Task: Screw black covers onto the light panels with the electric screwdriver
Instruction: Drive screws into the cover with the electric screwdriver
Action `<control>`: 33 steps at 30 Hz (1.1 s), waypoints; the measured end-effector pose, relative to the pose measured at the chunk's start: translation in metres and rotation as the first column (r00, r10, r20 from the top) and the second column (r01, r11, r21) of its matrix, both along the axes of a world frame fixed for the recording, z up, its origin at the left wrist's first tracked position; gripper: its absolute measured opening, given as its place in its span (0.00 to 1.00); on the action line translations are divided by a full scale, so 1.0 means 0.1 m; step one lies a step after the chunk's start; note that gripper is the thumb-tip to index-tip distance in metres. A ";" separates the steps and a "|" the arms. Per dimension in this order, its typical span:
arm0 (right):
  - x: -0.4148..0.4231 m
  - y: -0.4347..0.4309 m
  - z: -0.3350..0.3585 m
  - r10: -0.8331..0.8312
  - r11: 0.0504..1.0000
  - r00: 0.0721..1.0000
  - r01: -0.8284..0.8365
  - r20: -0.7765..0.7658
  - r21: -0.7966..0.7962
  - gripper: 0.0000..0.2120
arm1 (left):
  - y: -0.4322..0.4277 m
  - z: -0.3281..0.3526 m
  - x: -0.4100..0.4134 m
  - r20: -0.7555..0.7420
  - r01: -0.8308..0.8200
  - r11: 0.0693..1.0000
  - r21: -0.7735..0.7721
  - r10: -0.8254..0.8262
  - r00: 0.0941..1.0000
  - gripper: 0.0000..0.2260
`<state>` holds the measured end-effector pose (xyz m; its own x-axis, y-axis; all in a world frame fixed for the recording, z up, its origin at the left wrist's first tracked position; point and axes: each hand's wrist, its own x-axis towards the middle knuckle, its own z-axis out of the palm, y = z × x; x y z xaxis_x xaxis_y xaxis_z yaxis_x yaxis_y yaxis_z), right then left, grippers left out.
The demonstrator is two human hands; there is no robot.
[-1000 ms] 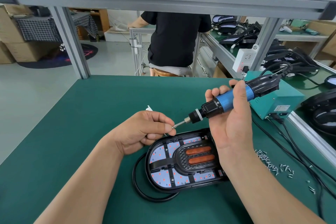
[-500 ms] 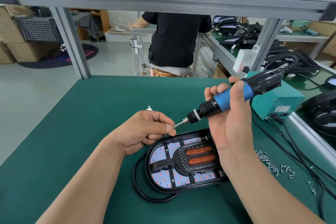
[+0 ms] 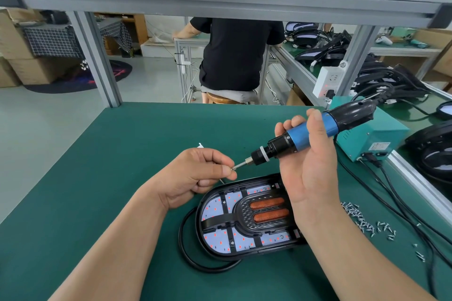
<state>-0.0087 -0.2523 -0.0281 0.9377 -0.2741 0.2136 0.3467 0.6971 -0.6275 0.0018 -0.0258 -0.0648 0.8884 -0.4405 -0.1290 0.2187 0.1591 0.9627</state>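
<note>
One light panel (image 3: 217,208) is laid flat on the green bench mat (image 3: 97,178), low centre, with red dots lit across its pale board. Its black cover (image 3: 241,221) is seated on top, with two orange strips (image 3: 267,203) set in the middle. A black cable (image 3: 186,234) is looped round the panel's left end.

The electric screwdriver (image 3: 297,138), blue barrel and black ends, is gripped in the right hand (image 3: 310,168), fingers wrapped round the barrel. It is held above the panel, tilted, with the bit (image 3: 241,165) aimed down-left. A small silvery screw (image 3: 231,168) is pinched at the bit tip by thumb and forefinger of the left hand (image 3: 195,173); other fingers are curled.

Loose screws (image 3: 359,217) are scattered on the mat to the right. A teal power box (image 3: 371,134) is placed behind the right hand; its label (image 3: 379,146) is too small to be read. A white socket (image 3: 327,80) is fixed to the frame post. More dark panels (image 3: 391,80) are piled on the next bench. A person in a black shirt (image 3: 237,56) is seated beyond, back turned.
</note>
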 end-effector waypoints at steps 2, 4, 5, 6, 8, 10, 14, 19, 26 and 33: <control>0.01 -0.01 -0.02 -0.014 0.999 0.999 0.015 -0.029 0.040 0.09 | 0.00 0.00 0.00 -0.005 0.016 1.000 -0.016 -0.016 1.000 0.06; 0.03 -0.03 -0.03 -0.026 0.997 0.998 0.029 -0.055 0.069 0.10 | 0.00 -0.01 0.01 -0.007 0.038 0.999 -0.033 -0.038 0.999 0.07; 0.03 -0.03 -0.04 -0.030 0.996 0.997 0.036 -0.065 0.080 0.11 | 0.00 -0.01 0.01 -0.006 0.044 0.998 -0.039 -0.045 0.999 0.08; 0.04 -0.04 -0.04 -0.034 0.995 0.997 0.041 -0.072 0.091 0.12 | 0.01 -0.01 0.01 -0.003 0.045 0.998 -0.042 -0.045 0.999 0.09; 0.05 -0.06 -0.04 -0.034 0.993 0.996 0.042 -0.077 0.112 0.12 | 0.02 -0.02 0.02 0.004 0.031 0.999 -0.042 -0.031 1.000 0.10; 0.05 -0.07 -0.03 -0.030 0.992 0.997 0.039 -0.073 0.123 0.12 | 0.03 -0.02 0.03 0.005 0.012 0.999 -0.038 -0.012 1.000 0.11; 0.06 -0.12 -0.01 -0.035 0.991 0.997 0.043 -0.063 0.131 0.13 | 0.04 -0.01 0.02 0.014 0.000 0.997 0.080 -0.001 1.000 0.11; 0.10 -0.22 0.02 -0.043 0.984 0.996 0.055 -0.075 0.172 0.13 | 0.06 0.04 -0.05 0.045 0.079 0.942 0.325 -0.099 0.994 0.19; 0.16 -0.39 0.08 -0.081 0.961 0.994 0.099 -0.079 0.258 0.09 | 0.05 0.09 -0.09 0.033 0.119 0.887 0.446 -0.150 0.988 0.19; 0.16 -0.47 0.17 -0.096 0.950 0.994 0.109 -0.058 0.291 0.08 | 0.05 0.07 -0.07 0.064 0.034 0.882 0.470 -0.073 0.995 0.17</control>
